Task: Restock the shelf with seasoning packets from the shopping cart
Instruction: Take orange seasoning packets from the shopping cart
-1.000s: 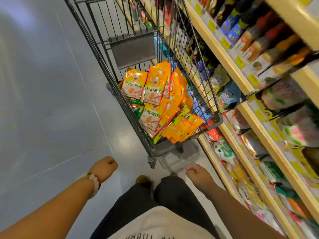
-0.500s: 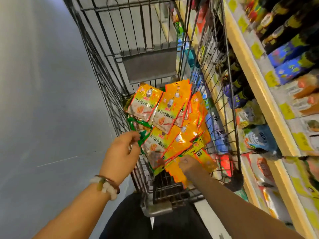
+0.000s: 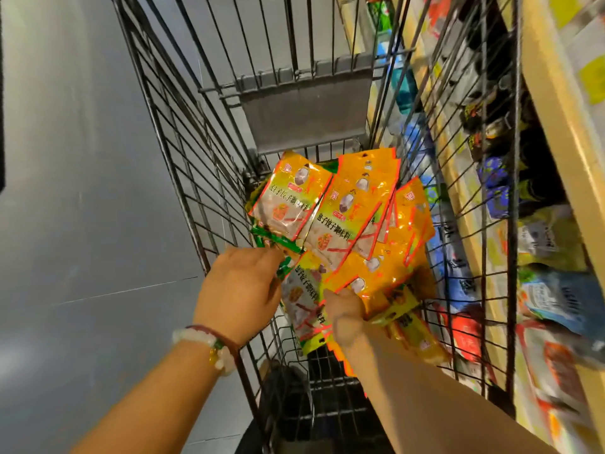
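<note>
A heap of orange and green seasoning packets (image 3: 353, 208) lies in the wire shopping cart (image 3: 183, 152). My left hand (image 3: 239, 290), with a bead bracelet on its wrist, reaches over the cart's left wall and pinches the green edge of a packet (image 3: 278, 244). My right hand (image 3: 343, 316) is inside the cart, fingers closed on the lower orange packets (image 3: 389, 290). The shelf (image 3: 556, 132) runs along the right, its tiers full of bagged and bottled goods.
The cart's grey fold-down seat flap (image 3: 304, 113) stands upright at its far end. Grey floor (image 3: 65, 191) stretches to the left. Shelf goods (image 3: 550, 299) sit close behind the cart's right wire wall. My dark trousers show below the cart.
Both hands rose from beside my legs into the cart and took hold of packets. The view has closed in on the cart and tilted toward it.
</note>
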